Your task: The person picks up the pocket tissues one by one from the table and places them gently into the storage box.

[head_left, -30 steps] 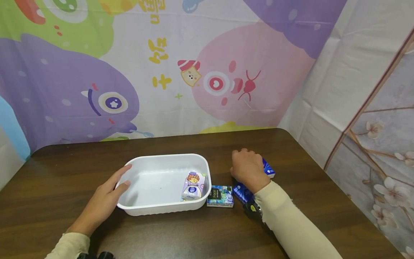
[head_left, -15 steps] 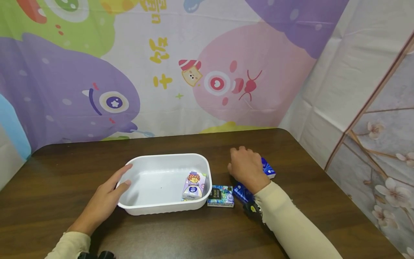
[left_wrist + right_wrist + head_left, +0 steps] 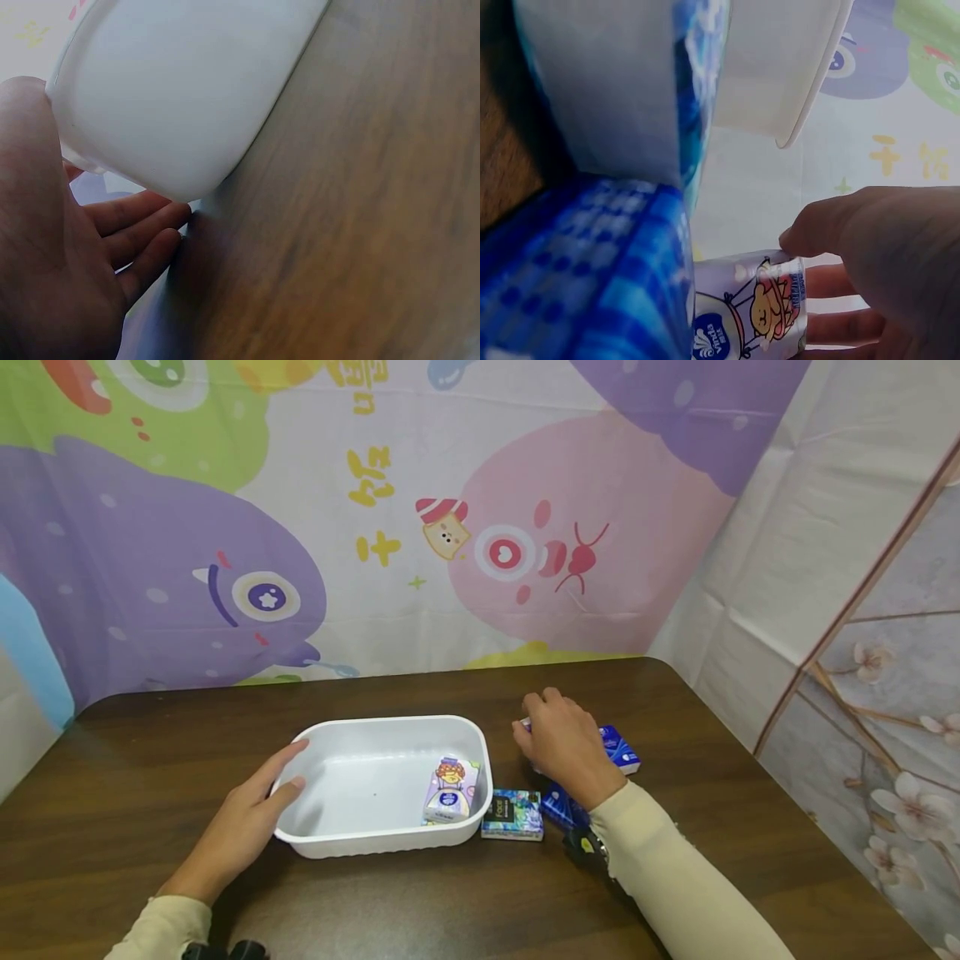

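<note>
My left hand (image 3: 238,827) holds the left end of a white plastic tray (image 3: 375,842). In the left wrist view its thumb (image 3: 26,97) lies over the rim and the other fingers lie along the outer wall. A lilac tissue pack (image 3: 450,793) sits inside the tray at its right end, over something mostly hidden. Right of the tray, my right hand (image 3: 566,743) grips another lilac tissue pack (image 3: 754,307), its thumb on one edge and its fingers behind. The hand hides most of that pack in the head view.
Beside the tray's right end lies a colourful tissue pack (image 3: 512,815) with a black label. Blue tissue packs lie under the right wrist (image 3: 564,808) and right of the hand (image 3: 620,749). The brown table (image 3: 390,910) meets a cartoon-printed cloth (image 3: 390,627) behind.
My right hand has lifted slightly and shifted left, and a bit of the lilac pack now shows at its fingers. The left hand and the tray have stayed put.
</note>
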A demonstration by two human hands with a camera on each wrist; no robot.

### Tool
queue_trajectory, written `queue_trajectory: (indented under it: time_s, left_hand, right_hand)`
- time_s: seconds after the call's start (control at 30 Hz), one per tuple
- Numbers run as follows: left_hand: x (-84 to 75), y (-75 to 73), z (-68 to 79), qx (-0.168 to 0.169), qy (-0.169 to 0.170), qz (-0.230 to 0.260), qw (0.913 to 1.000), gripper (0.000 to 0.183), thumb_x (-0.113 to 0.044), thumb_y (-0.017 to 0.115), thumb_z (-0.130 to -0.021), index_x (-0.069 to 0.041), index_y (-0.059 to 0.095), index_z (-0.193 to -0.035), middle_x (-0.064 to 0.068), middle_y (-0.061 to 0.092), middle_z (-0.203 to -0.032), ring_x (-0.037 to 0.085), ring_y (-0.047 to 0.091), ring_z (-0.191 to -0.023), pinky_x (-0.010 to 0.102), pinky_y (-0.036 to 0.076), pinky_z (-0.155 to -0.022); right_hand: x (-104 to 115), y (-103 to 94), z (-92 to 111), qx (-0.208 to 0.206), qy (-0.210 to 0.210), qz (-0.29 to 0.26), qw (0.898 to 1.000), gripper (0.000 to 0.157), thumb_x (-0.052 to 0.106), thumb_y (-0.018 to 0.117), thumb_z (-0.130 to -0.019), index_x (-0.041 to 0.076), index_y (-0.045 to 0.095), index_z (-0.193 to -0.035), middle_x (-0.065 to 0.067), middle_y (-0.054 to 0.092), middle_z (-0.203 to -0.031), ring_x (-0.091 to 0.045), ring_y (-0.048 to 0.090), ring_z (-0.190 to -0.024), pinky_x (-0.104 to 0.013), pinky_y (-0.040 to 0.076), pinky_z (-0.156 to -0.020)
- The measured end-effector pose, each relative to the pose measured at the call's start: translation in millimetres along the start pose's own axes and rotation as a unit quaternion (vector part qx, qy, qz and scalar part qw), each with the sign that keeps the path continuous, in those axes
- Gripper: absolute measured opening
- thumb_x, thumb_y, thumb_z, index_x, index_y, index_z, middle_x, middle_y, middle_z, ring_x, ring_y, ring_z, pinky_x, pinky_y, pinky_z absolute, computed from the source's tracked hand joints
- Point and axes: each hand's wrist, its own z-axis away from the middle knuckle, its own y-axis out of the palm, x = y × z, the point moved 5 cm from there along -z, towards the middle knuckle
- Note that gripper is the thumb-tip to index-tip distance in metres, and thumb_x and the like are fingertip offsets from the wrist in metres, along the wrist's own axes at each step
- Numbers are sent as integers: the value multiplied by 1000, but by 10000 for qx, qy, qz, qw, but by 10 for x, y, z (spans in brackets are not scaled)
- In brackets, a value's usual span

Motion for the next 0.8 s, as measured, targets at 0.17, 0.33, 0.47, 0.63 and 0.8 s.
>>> queue_trajectory:
  time_s: [0.17,0.33,0.47,0.63,0.8]
  left_hand:
    - [-7,1,-2,-45,43,-29,10000,58,-40,47,-106,-24,31,-159,19,26,-162,47,22,-146,71,23,-107]
    - [-17,9,-2,-31,20,-54,10000,58,-41,46,-106,-24,30,-159,21,25,-161,48,22,-145,72,23,-107]
    - [-22,10,-1,-28,22,-63,10000,58,-41,46,-106,-23,30,-159,22,25,-161,49,23,-145,72,23,-107]
    - [-21,7,-3,-44,46,-55,10000,58,-41,46,-106,-23,30,-159,22,26,-161,49,23,-145,72,24,-107]
    - [-1,1,-1,-40,28,-52,10000,58,-41,46,-106,-24,30,-159,20,25,-162,48,23,-145,72,23,-107]
  right_hand:
    - [10,-3,5,-95,-60,-193,9998,26,28,71,-93,2,70,-99,-10,61,-87,-22,59,-70,-38,58,-65]
    - [16,7,6,-37,-53,-416,9991,26,26,71,-93,1,70,-99,-10,60,-87,-20,59,-69,-36,58,-65]
    - [9,28,0,275,204,-825,9960,27,28,71,-93,2,70,-101,-9,59,-90,-18,58,-71,-34,58,-67]
    - [-11,44,-12,602,545,-1122,9904,29,32,71,-92,5,71,-104,-8,59,-95,-20,60,-77,-36,59,-74]
    - [-2,71,-25,889,720,-1271,9853,30,33,74,-90,6,70,-105,-8,58,-97,-21,60,-80,-37,59,-76]
